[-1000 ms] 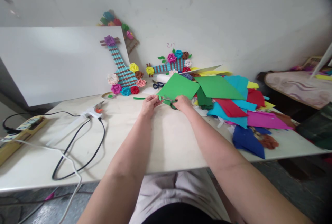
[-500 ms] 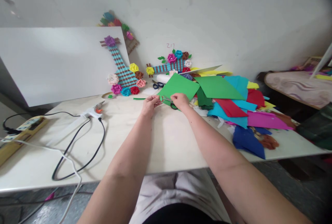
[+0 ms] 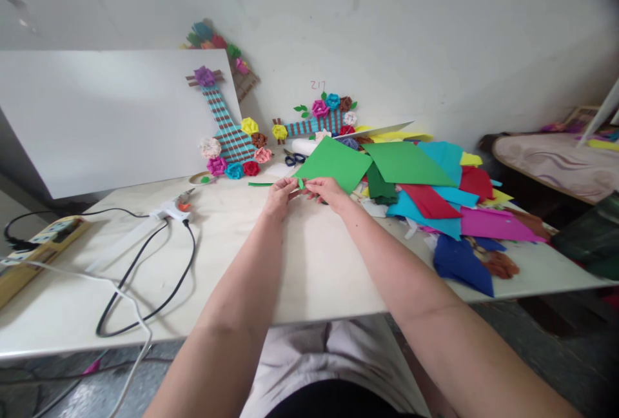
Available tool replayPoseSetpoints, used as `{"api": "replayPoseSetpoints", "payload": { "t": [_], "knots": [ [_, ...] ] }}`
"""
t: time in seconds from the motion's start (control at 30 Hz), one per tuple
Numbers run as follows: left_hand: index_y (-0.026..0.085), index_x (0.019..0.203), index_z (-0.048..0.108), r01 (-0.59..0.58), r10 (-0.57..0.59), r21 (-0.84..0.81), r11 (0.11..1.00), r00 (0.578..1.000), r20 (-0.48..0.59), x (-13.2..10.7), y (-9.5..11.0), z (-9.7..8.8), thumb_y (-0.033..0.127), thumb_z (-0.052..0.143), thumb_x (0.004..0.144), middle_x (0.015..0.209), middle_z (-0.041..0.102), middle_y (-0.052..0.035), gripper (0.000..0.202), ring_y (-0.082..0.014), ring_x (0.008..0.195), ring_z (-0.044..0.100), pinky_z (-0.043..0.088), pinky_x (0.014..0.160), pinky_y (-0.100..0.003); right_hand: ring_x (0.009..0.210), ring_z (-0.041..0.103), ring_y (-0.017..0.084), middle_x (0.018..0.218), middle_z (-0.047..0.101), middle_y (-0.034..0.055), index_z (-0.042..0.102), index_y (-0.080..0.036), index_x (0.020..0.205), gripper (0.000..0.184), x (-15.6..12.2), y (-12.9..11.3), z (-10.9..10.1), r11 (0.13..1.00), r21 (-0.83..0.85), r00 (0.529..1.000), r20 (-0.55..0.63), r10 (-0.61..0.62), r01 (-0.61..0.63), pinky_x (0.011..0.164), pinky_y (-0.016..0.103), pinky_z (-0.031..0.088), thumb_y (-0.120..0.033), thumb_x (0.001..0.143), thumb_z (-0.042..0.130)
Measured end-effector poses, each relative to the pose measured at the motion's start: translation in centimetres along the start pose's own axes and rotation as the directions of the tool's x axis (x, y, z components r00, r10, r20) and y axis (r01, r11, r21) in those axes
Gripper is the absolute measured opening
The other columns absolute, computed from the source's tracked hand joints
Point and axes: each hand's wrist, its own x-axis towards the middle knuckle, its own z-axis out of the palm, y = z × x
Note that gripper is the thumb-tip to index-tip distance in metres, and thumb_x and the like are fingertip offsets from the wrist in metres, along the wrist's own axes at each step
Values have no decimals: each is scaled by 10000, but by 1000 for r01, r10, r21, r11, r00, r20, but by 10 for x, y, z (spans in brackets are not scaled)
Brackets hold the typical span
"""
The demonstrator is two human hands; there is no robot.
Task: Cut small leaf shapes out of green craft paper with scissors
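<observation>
My left hand (image 3: 282, 196) pinches a small green paper piece (image 3: 300, 183) above the table. From the other side, my right hand (image 3: 325, 192) closes its thumb and fingers on the same piece. The scissors that my right hand worked with earlier cannot be seen now; the hand may hide them. A narrow green strip (image 3: 259, 184) lies just left of my left hand. Right behind both hands spreads a bright green sheet (image 3: 333, 161). Dark-handled scissors (image 3: 294, 159) rest beyond my left hand.
Colourful paper scraps (image 3: 430, 202) pile up at the right. A guitar-shaped craft with paper flowers (image 3: 227, 128) leans on a white board (image 3: 111, 121); another decorated craft (image 3: 316, 122) stands by the wall. A glue gun (image 3: 171, 207) with looped cords and a power strip (image 3: 46, 247) occupy the left.
My right hand has moved slightly left and its fingertips now meet the small green piece. The scissors seen in it before have gone out of sight.
</observation>
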Motion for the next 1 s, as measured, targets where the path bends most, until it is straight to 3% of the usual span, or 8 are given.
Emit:
{"api": "replayPoseSetpoints", "payload": {
  "t": [0.2,1.0],
  "knots": [
    [117,656,592,19,-19,-62,998,1000,11,-1,1,3,287,789,556,606,574,11,279,-98,611,579,506,748,-288,504,579,55,761,704,51,665,-114,845,104,1,2,3,998,61,1000,-2,11,-11,385,134,335,-134,793,578],
    [112,656,597,18,-17,-56,998,1000,20,0,0,1,288,787,560,614,565,5,277,-104,621,576,504,751,-299,511,595,61,762,709,54,671,-125,800,90,2,5,3,997,76,1000,0,4,-4,386,135,335,-160,803,588]
  ]
}}
